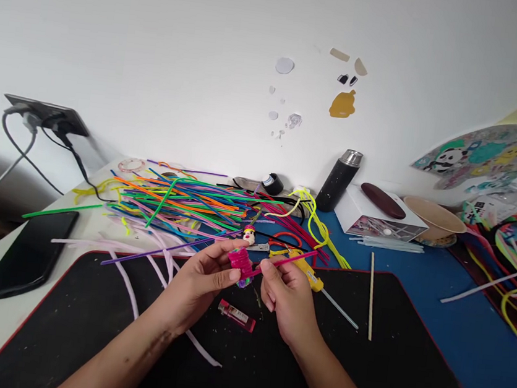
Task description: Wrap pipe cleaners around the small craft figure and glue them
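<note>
1. The pink coiled piece (241, 263) sits in the left hand (199, 279), between thumb and bent fingers (221, 249) that pinch it — clear above the black mat (335, 377).
2. The right hand (291, 294), just beside it, pinches one pink strand (298, 258) between thumb and fingers; its free end points away rightward.
3. Counted: one red lighter (236, 316) below the hands, one yellow glue gun (316, 282), one pale stick (370, 297), one dark flask (339, 179), one phone (30, 255).
4. The coloured stems (192, 202) heaped behind — too tangled to count.
</note>
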The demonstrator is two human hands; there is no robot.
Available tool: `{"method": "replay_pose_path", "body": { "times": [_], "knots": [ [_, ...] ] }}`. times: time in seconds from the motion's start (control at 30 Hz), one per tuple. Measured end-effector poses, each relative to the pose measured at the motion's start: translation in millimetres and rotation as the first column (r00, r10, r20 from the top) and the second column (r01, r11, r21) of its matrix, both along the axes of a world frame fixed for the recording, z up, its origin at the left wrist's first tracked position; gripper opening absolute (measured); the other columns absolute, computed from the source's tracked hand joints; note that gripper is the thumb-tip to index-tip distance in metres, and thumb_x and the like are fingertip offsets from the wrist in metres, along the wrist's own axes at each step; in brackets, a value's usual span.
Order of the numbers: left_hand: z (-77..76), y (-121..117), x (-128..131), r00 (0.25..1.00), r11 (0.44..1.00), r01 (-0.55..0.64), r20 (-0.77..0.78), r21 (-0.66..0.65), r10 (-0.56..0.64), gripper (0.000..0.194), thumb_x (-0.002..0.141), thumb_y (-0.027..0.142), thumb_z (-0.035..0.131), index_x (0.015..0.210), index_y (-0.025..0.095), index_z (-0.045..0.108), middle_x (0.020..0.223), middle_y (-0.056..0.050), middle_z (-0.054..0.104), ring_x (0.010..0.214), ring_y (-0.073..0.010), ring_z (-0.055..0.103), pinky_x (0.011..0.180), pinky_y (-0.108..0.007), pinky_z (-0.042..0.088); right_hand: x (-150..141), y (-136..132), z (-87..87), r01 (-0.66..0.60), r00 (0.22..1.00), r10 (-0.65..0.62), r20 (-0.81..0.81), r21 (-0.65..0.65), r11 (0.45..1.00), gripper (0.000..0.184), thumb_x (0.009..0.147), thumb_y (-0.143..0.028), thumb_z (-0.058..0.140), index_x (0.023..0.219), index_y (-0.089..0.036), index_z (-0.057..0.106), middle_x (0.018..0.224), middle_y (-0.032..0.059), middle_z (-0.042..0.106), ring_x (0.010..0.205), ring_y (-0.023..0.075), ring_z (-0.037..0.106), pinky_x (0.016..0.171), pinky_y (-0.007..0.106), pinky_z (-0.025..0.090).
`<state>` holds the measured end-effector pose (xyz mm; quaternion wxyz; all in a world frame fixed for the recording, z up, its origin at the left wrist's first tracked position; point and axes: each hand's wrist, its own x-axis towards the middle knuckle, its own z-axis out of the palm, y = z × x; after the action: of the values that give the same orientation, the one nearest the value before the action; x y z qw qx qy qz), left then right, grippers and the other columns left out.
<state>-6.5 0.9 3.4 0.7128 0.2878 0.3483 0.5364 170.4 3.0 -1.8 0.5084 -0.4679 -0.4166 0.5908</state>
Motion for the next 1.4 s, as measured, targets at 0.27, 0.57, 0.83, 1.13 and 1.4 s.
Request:
{"method": "replay_pose_path", "body": {
  "times": [0.27, 0.57, 0.83, 1.13, 1.4],
  "knots": [
    [1.4, -2, 3, 0.998, 0.998, 0.058, 0.025, -0.028, -0.057, 0.049, 0.062, 0.025, 0.103, 0.108, 0.024, 0.087, 0.101, -0.005, 0.079, 0.095, -0.0172, 0.067, 0.087, -0.025, 0.050, 3, -3, -6.8, -0.037, 0.999, 0.036, -0.024, -0.032, 0.999, 0.056, 0.079, -0.070, 0.085, 0.079, -0.020, 0.060, 0.045, -0.0127, 0.041, 0.036, 0.0052, 0.036, 0.041, 0.021, 0.023],
    [-1.9, -5, 4, 0.995, 0.996, 0.075, 0.066, -0.052, -0.072, 0.051, 0.062, 0.024, 0.102, 0.110, 0.023, 0.087, 0.104, -0.006, 0.081, 0.096, -0.0182, 0.069, 0.087, -0.025, 0.051, 4, -5, -9.0, -0.065, 0.997, 0.064, -0.035, -0.031, 0.997, 0.056, 0.081, -0.070, 0.084, 0.076, -0.020, 0.058, 0.045, -0.0123, 0.041, 0.036, 0.0049, 0.035, 0.041, 0.022, 0.023],
    [0.5, -7, 5, 0.995, 0.996, 0.086, 0.057, -0.040, -0.083, 0.048, 0.063, 0.025, 0.102, 0.108, 0.022, 0.086, 0.099, -0.005, 0.081, 0.092, -0.0165, 0.069, 0.087, -0.024, 0.050, 1, -8, -11.5, -0.101, 0.989, 0.092, -0.113, -0.079, 0.992, 0.056, 0.081, -0.069, 0.084, 0.077, -0.020, 0.057, 0.046, -0.0128, 0.041, 0.034, 0.0043, 0.036, 0.040, 0.021, 0.020],
    [1.4, -5, 5, 0.991, 0.991, 0.108, 0.090, -0.082, -0.101, 0.050, 0.061, 0.022, 0.102, 0.108, 0.021, 0.085, 0.093, -0.003, 0.080, 0.085, -0.0151, 0.068, 0.083, -0.024, 0.050, 2, -10, -9.6, -0.150, 0.979, 0.123, -0.161, -0.162, 0.975, 0.059, 0.078, -0.072, 0.084, 0.086, -0.018, 0.064, 0.049, -0.0102, 0.050, 0.034, 0.0066, 0.045, 0.035, 0.019, 0.017],
    [0.2, -6, 3, 0.990, 0.989, 0.119, 0.088, -0.086, -0.111, 0.050, 0.061, 0.020, 0.101, 0.109, 0.021, 0.085, 0.091, -0.003, 0.079, 0.083, -0.0153, 0.067, 0.082, -0.025, 0.049, 2, -11, -10.0, -0.149, 0.977, 0.124, -0.174, -0.141, 0.979, 0.056, 0.081, -0.069, 0.084, 0.084, -0.017, 0.065, 0.048, -0.0103, 0.048, 0.034, 0.0064, 0.043, 0.035, 0.019, 0.018]
  ]
}}
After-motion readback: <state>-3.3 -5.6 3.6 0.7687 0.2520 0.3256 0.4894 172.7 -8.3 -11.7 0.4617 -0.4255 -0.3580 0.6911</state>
